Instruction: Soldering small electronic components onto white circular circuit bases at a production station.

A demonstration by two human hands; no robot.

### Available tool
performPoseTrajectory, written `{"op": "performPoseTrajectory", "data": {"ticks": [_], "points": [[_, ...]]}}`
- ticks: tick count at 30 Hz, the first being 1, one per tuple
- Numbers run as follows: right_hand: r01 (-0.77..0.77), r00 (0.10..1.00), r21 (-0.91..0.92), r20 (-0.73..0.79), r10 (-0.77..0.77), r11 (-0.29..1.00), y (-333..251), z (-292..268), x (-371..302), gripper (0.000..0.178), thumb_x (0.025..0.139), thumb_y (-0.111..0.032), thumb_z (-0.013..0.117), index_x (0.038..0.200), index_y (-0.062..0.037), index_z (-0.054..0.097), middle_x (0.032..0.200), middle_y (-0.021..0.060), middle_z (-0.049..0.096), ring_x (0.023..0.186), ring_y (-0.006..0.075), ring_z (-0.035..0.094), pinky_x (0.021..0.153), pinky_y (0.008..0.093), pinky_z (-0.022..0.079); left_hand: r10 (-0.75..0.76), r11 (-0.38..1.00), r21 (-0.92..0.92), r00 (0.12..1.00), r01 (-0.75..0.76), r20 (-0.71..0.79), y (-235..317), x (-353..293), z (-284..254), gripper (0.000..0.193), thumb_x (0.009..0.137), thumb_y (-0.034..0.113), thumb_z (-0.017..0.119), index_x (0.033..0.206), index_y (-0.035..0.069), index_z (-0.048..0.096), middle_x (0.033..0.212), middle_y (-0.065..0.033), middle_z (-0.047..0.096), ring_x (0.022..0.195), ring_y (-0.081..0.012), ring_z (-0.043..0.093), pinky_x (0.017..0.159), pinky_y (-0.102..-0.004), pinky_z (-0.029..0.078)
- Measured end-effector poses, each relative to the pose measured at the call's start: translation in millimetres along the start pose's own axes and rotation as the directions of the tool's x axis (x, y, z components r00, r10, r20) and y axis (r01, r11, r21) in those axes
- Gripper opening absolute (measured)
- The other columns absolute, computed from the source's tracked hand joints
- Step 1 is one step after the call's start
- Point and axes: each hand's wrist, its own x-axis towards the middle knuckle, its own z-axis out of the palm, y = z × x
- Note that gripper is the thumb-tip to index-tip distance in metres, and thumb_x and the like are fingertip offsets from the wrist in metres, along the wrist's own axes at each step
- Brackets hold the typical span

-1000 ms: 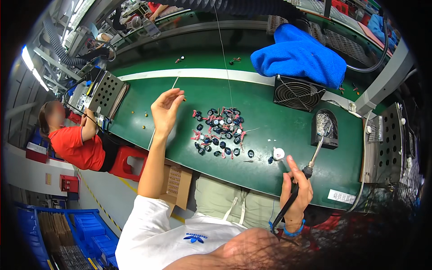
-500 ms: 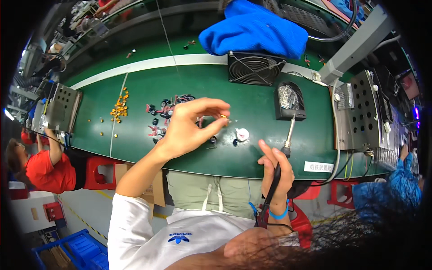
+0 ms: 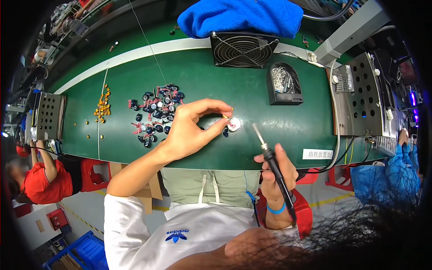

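My left hand point(image 3: 185, 135) is closed in a pinch between thumb and forefinger on a small yellow part point(image 3: 225, 117), mostly hidden by the fingertips. Just beside those fingertips a small white round piece point(image 3: 235, 124) lies on the green table, with a tiny dark part point(image 3: 225, 133) next to it. My right hand point(image 3: 282, 173) grips a soldering iron point(image 3: 276, 167) near the table's front edge. Its metal tip points up and left, apart from the white piece. Left of my left hand lies a pile of small round dark parts with red wires point(image 3: 157, 105).
Small yellow parts point(image 3: 103, 107) are scattered farther left. A black fan point(image 3: 243, 50) stands at the back under a blue cloth point(image 3: 240, 18). To its right is a black tray point(image 3: 294, 98) of metal bits. Perforated metal boxes point(image 3: 360, 96) stand right; people sit at both sides.
The soldering iron has swung leftward, its tip now nearer the white piece. My left hand keeps its pinch, now closer to that piece. The view has shifted slightly, showing more of the dark parts.
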Motion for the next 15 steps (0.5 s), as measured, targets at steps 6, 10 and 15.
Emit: {"op": "performPoseTrajectory", "data": {"ticks": [6, 10, 15], "points": [[-0.056, 0.998, -0.066, -0.026, 0.054, 0.996, -2.9, 4.2, -2.8, 0.034, 0.098, -0.018, 0.066, 0.117, 0.0106, 0.065, 0.08, 0.0192, 0.074, 0.067, 0.0262, 0.074, 0.062, 0.0323, 0.058, 0.002, 0.997, 0.071, 0.998, -0.006, 0.063, -0.5, -3.0, 0.6, 0.027, 0.089, -0.01, 0.071, 0.115, -0.005, 0.069, 0.109, -0.0147, 0.073, 0.107, -0.0217, 0.072, 0.098, -0.0336, 0.057], [-0.056, 0.998, -0.068, 0.028, 0.058, 0.996, -4.7, 3.7, 1.7, 0.034, 0.096, -0.019, 0.07, 0.114, 0.0099, 0.066, 0.079, 0.0196, 0.074, 0.069, 0.028, 0.076, 0.064, 0.0339, 0.06, 0.032, 0.992, 0.119, 0.998, -0.04, 0.062, -1.7, -2.0, 0.7, 0.026, 0.087, -0.011, 0.072, 0.112, -0.005, 0.07, 0.108, -0.0146, 0.073, 0.103, -0.021, 0.072, 0.095, -0.0322, 0.058], [-0.024, 0.997, -0.077, 0.078, 0.03, 0.997, -2.4, 3.8, 5.6, 0.033, 0.096, -0.018, 0.069, 0.114, 0.0096, 0.066, 0.075, 0.0188, 0.074, 0.067, 0.0277, 0.075, 0.064, 0.0333, 0.058, 0.114, 0.983, 0.143, 0.993, -0.115, 0.012, -6.9, -0.8, 4.1, 0.028, 0.081, -0.009, 0.073, 0.108, -0.002, 0.072, 0.1, -0.012, 0.076, 0.093, -0.0208, 0.075, 0.086, -0.0309, 0.061]]}}
